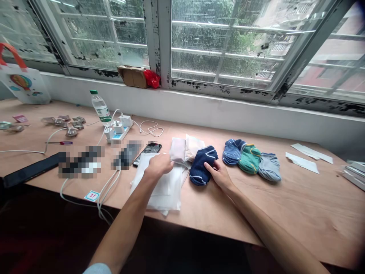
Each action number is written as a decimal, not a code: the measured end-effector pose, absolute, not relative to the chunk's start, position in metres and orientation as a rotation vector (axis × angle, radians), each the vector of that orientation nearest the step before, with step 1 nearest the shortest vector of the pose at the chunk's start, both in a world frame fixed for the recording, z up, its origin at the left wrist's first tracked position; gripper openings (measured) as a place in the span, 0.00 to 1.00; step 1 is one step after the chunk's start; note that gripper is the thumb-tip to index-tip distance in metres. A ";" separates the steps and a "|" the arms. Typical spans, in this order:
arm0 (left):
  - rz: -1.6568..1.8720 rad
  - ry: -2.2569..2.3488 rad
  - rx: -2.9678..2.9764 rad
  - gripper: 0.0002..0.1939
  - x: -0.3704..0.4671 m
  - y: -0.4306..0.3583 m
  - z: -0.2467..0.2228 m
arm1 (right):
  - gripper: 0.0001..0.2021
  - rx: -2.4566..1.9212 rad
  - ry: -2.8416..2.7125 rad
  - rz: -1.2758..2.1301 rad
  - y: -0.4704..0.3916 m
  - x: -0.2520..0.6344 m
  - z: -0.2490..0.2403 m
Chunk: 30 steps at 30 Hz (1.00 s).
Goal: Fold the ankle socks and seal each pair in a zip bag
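Passable over the counter (302, 205) right of the grey socks (269, 167), in front of the paper slips (302, 163); obstructed leftward by phone (154, 147), cables (118, 175), power strip (121, 133) and bottle (100, 106).

The right hand (221, 175) holds folded navy socks (200, 166); the left hand (159, 165) is over translucent bags (163, 199).

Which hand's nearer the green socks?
Right. The right hand grips the navy socks, a little left of the green socks; the left hand is much farther left, at the plastic bags.
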<state>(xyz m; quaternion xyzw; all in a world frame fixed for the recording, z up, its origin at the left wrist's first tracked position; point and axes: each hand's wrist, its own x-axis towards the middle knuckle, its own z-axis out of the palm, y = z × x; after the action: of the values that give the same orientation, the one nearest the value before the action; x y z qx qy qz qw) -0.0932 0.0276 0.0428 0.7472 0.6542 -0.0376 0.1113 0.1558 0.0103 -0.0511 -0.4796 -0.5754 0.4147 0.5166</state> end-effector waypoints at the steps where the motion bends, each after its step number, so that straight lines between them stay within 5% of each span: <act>1: -0.181 1.905 2.140 0.16 -0.097 0.027 0.043 | 0.18 -1.140 -1.386 1.002 0.010 0.155 -0.051; 6: -0.241 1.797 2.040 0.08 -0.100 0.026 0.030 | 0.20 -1.104 -1.391 1.088 0.009 0.148 -0.051; 17: 0.442 1.700 2.147 0.13 -0.080 0.028 0.002 | 0.22 -1.067 -1.420 1.084 0.014 0.140 -0.053; 30: 0.347 1.409 1.814 0.15 -0.083 0.023 0.036 | 0.21 -1.055 -1.359 1.083 0.018 0.140 -0.058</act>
<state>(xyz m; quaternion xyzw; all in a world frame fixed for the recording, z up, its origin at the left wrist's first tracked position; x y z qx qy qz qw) -0.0829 0.0231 0.0364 0.7163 0.5564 0.1371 0.3981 0.1405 0.0178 -0.0577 -0.4414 -0.5683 0.4529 0.5263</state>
